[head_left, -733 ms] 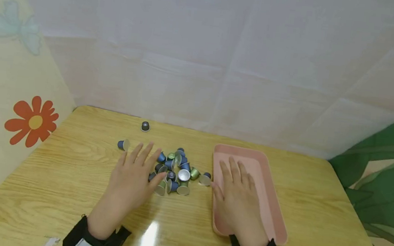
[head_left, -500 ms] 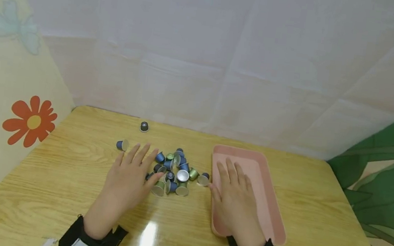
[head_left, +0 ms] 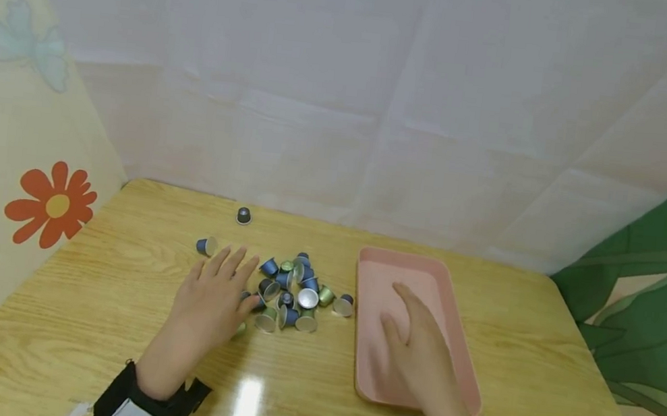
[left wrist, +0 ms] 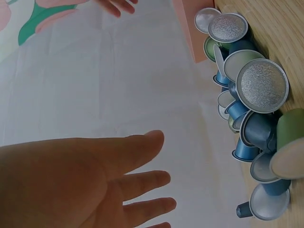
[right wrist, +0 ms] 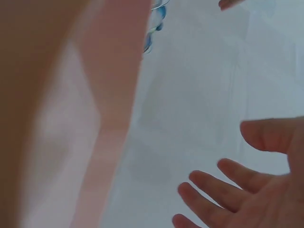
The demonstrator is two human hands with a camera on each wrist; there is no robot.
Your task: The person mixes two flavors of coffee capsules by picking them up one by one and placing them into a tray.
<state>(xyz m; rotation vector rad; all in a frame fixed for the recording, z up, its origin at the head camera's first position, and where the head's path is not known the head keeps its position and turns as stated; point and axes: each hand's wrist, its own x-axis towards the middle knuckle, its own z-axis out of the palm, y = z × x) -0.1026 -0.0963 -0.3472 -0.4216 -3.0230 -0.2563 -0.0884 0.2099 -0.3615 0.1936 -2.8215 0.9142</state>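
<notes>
A step short of grasping is judged to be in hand, since no capsule is held by either of the hands. A loose cluster of small cup-shaped capsules (head_left: 287,298) in metallic blue, green and dark tones, with pale or silvery round lids, is spread on the light wood-grain tabletop (head_left: 291,380), left of a shallow rectangular pink tray (head_left: 404,264). If a capsule is to be picked up, fingertips would need to be lowered onto one and closed around its body — probably one at the cluster's edge, such as the dark-blue, pale-lidded capsule (head_left: 343,306) just beside the tray's left rim. The left hand (head_left: 207,310) is poised above the cluster's left side, its fingers extended and apart; a few capsules are partly hidden by it, but in the left wrist view a gap is shown between hand and capsules. The right hand (head_left: 428,357) is held over the tray, its thumb and fingers parted and nothing gripped — whether the tray is touched by it cannot be told for certain
</notes>
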